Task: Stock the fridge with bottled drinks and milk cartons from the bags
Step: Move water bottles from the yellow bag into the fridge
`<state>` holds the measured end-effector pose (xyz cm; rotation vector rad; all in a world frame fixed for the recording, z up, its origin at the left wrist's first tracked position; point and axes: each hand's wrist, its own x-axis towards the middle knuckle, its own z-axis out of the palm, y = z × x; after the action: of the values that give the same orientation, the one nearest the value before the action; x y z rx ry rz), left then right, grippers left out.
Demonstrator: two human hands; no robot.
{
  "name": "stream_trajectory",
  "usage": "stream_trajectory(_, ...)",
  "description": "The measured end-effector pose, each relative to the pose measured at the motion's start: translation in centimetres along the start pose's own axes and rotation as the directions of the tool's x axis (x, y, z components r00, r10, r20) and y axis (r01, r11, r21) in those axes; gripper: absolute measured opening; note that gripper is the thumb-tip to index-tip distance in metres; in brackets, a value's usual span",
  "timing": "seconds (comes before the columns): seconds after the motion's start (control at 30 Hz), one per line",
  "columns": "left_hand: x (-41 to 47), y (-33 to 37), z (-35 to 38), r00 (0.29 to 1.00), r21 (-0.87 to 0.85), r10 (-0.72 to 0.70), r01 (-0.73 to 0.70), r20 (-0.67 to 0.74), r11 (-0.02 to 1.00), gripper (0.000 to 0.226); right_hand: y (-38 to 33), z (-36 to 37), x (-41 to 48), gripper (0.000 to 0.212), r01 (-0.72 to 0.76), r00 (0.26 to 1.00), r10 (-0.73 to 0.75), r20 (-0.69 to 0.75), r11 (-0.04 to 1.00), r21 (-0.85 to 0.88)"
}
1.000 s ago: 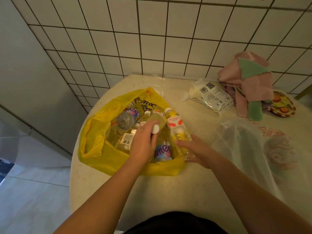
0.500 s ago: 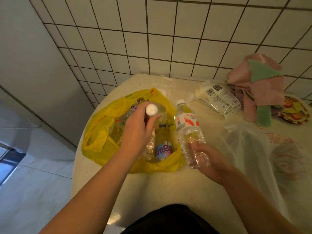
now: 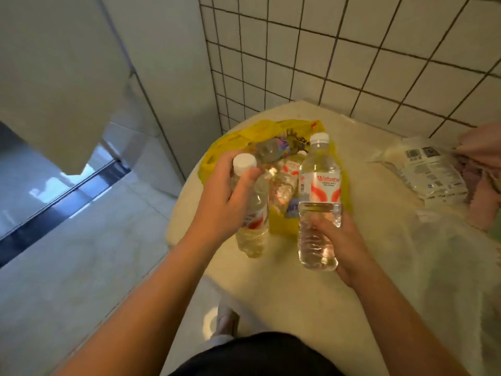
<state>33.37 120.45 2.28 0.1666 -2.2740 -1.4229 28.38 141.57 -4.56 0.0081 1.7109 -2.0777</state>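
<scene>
Head view, the only one I have. My left grip (image 3: 222, 202) is clenched round the upper part of a bottle (image 3: 253, 226), thumb just under its white cap. The bottle hangs close to upright, its base towards 6 o'clock, at the near edge of the yellow bag (image 3: 217, 150). I cannot tell whether the base touches the worktop (image 3: 271, 275).

My right grip (image 3: 344, 245) grasps a second bottle (image 3: 318, 191) by its lower half. This one stands upright and off the worktop, with a white cap, a red-and-white label and clear liquid. It sits at 3 o'clock of the first bottle, the two apart.

The bag lies open on the worktop at 12 o'clock of both grips, against the tiled wall (image 3: 352, 63). More bottles (image 3: 283, 185) lie jumbled inside it, between the two held ones.

At 3 o'clock of the right grip a clear bag (image 3: 447, 253) is spread over the worktop. At 2 o'clock lies a printed packet (image 3: 431, 172), with a pink cloth (image 3: 482, 191) just beside it at the frame edge.

The floor (image 3: 81, 253) fills the 9 o'clock side, and one shoe (image 3: 225, 318) shows at 6 o'clock beside the worktop's edge.
</scene>
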Motion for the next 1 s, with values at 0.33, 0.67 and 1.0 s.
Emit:
stream_trajectory(0.33, -8.3, -3.5, -10.2, 0.965, 0.008, -0.149, 0.154, -0.216, 0.988, 0.029, 2.9, 12.3, -1.9, 0.096, -0.084, 0.978, 0.085, 0.191, 0.996, -0.015)
stream_trajectory(0.67, -14.2, -9.8, -30.1, 0.869, 0.022, -0.186, 0.22, -0.458, 0.975, 0.025, 7.7, 34.6, -3.6, 0.091, 0.081, 0.888, -0.009, 0.46, 0.987, -0.137)
stream_trajectory(1.0, -18.1, -15.7, -47.6, 0.712, 0.056, -0.144, 0.249, -0.687, 0.967, 0.031, 12.9, 53.8, -3.9, 0.06, 0.162, 0.803, 0.008, 0.596, 0.959, -0.231)
